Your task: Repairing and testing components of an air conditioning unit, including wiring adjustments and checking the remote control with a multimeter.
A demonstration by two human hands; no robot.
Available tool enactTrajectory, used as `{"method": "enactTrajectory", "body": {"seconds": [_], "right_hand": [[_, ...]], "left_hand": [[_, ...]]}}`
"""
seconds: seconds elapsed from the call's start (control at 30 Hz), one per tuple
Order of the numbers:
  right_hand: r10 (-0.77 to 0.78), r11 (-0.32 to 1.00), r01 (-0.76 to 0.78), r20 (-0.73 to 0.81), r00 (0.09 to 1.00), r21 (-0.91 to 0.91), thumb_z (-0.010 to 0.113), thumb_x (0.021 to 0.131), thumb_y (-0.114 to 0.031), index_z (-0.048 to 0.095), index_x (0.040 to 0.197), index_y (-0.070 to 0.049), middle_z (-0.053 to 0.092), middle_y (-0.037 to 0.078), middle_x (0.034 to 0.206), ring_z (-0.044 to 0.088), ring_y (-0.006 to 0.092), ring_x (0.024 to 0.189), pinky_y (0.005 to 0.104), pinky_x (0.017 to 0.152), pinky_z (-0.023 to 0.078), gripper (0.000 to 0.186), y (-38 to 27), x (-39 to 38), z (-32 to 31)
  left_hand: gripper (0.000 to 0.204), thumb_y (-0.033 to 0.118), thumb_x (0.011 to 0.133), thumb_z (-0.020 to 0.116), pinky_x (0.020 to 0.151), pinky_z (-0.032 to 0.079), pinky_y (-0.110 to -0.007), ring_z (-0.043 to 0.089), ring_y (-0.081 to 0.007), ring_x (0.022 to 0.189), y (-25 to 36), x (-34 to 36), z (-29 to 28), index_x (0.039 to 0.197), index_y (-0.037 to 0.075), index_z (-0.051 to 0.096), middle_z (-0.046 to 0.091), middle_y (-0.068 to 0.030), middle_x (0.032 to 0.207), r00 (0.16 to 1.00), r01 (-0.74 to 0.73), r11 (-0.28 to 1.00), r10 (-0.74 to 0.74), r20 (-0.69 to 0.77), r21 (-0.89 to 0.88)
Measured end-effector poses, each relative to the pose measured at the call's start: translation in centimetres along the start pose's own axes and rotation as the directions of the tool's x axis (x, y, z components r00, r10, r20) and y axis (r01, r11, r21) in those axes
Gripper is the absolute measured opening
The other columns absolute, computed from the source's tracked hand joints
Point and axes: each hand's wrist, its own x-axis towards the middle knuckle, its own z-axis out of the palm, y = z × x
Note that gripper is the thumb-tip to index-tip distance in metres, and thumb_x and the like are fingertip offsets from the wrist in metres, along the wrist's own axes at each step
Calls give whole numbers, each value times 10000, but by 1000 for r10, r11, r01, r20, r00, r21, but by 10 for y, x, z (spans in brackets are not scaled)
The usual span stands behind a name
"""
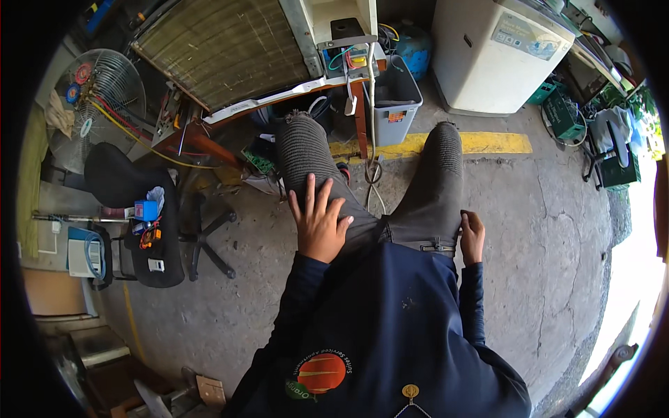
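Note:
My left hand lies flat on my left thigh, fingers spread over the grey trousers with ribbed knees. Nothing is in it. Beside my right hip hangs my right hand, loosely bent with the thumb a little apart from the fingers. No object shows in it, though its fingertips are partly hidden. Ahead of my knees, a white-edged appliance panel with a dusty finned coil rests on a wooden bench. A white housing with exposed coloured wires adjoins it.
A black office chair at the left carries a blue box and small parts. Behind it stands a fan with gauge hoses. A grey bin, blue gas cylinder and white washing machine stand ahead; green crates are far right.

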Motion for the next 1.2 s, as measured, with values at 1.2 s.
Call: {"method": "enactTrajectory", "body": {"seconds": [1.2], "right_hand": [[-717, 690, 510, 384, 582, 514, 830, 891, -403, 476, 1544, -69, 587, 210, 1380, 588, 312, 1241, 435, 1015, 490, 814, -275, 329, 199]], "left_hand": [[663, 489, 956, 709, 1016, 512, -524, 611, -449, 1195, -112, 158, 150, 1447, 61, 588, 615, -233, 1377, 848, 499, 866, -497, 185, 40]]}}
